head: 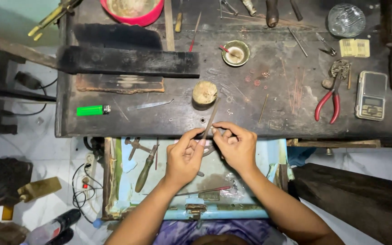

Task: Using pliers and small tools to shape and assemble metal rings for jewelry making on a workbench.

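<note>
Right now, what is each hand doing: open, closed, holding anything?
Left hand: closed, pinching the lower end of a thin file.
Right hand: closed, fingertips pinched on something small against the file; what it is cannot be told.
</note>
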